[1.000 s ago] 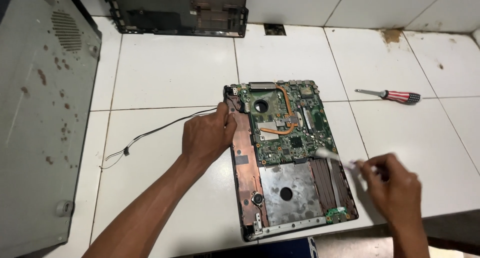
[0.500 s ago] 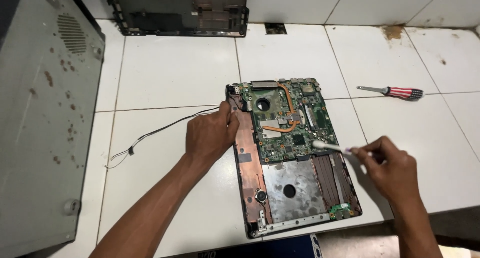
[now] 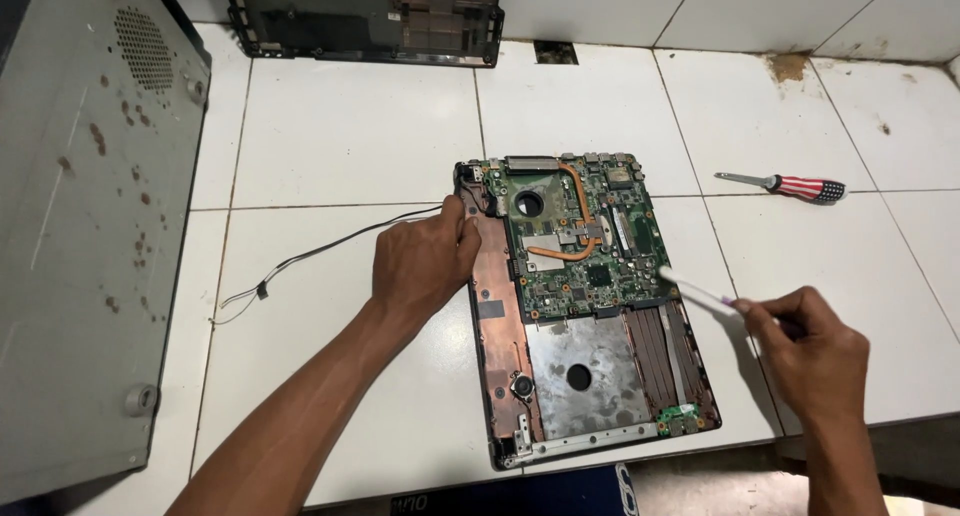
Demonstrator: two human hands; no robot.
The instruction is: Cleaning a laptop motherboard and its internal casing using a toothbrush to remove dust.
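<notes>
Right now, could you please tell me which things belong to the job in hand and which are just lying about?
In use:
- opened laptop base, steadied by left hand
- brush in right hand

Lying about:
- screwdriver
- loose wire
- grey metal case
- dark laptop cover

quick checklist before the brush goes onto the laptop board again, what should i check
1. Left hand steadying the open laptop base at its left edge: ok.
2. Right hand gripping the brush, tip at the right edge of the green board: ok.
3. Copper heat pipe lies flat on the board, clear of the brush tip: ok.
4. Loose black wire trails left over the tiles, away from the brush: ok.
5. Screwdriver lies on the tile to the right, apart from both hands: ok.
6. Power fully disconnected from the board: cannot tell.
</notes>
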